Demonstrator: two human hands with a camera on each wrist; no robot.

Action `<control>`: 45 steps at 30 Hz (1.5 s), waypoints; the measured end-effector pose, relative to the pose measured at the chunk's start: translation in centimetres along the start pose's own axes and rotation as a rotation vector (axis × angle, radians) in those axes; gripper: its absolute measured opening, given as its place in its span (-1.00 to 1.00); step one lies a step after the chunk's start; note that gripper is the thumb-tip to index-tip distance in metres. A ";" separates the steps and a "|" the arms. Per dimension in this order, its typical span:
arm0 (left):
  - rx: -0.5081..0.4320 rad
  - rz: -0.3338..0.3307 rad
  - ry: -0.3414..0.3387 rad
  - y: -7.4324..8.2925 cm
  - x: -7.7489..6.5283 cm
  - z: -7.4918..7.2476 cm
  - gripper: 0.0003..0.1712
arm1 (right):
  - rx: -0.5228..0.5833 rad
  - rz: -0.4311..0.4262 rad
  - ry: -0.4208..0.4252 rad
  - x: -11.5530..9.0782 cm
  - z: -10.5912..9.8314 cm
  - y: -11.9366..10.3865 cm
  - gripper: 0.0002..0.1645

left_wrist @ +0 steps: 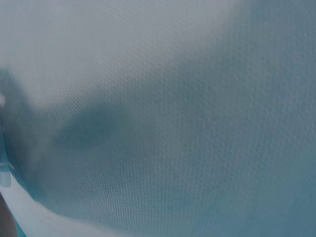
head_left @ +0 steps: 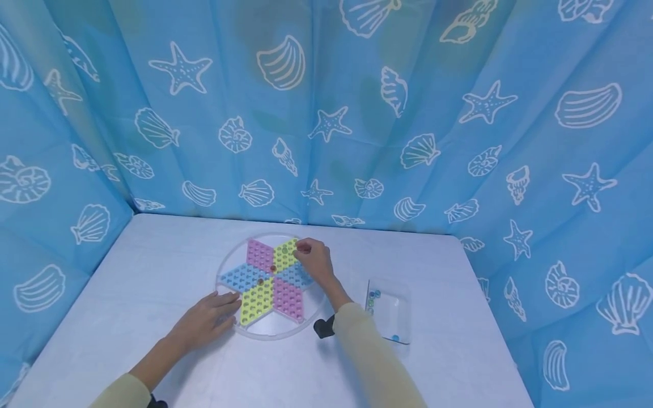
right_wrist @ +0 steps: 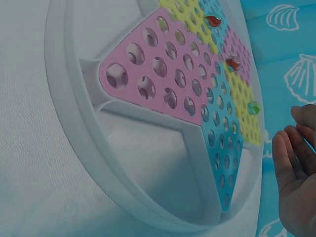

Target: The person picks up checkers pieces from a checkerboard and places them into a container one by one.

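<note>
A round Chinese checkers board (head_left: 228,253) with pink, yellow and blue points lies on the table. My left hand (head_left: 209,320) rests at its near left rim, fingers extended. Over the far right part of the board is my right hand (head_left: 315,262), its thumb and fingers bent toward each other; I cannot tell whether something small is between them. A green marble (right_wrist: 254,107) sits in the far yellow point, left of that hand in the head view. Two red-brown marbles, one (right_wrist: 233,63) near the centre and another (right_wrist: 213,20) beside it, sit in holes.
Right of the board, a clear plastic box (head_left: 400,306) holds several blue and green marbles (head_left: 370,303) along its left side and a blue marble (head_left: 395,338) at its front. A white cloth (head_left: 168,255) covers the table. Blue shell-patterned curtains (head_left: 316,141) hang behind it and along both sides.
</note>
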State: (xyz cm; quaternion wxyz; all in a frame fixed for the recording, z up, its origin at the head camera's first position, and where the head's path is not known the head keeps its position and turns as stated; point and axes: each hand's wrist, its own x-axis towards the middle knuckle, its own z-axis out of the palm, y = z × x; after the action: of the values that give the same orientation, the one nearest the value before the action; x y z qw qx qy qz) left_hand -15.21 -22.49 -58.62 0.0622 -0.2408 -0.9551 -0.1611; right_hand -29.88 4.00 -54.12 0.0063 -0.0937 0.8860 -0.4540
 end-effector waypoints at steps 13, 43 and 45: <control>-0.009 0.009 0.025 0.1 -0.1 -0.1 -0.57 | 0.063 0.033 0.038 0.5 3.4 0.9 -0.75; -0.013 0.043 0.072 -0.3 0.0 0.1 -0.57 | -0.196 0.106 0.085 1.6 5.4 0.4 -0.73; -0.011 0.051 0.089 -0.2 -0.1 0.1 -0.57 | -0.203 0.106 0.098 1.6 5.5 0.4 -0.74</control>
State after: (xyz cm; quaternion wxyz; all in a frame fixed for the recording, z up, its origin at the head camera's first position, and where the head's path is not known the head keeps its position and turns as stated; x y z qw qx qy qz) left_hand -15.25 -22.68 -58.84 0.1076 -0.2578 -0.9441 -0.1752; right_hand -30.95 -0.47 -57.52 -0.0225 -0.0246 0.9304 -0.3650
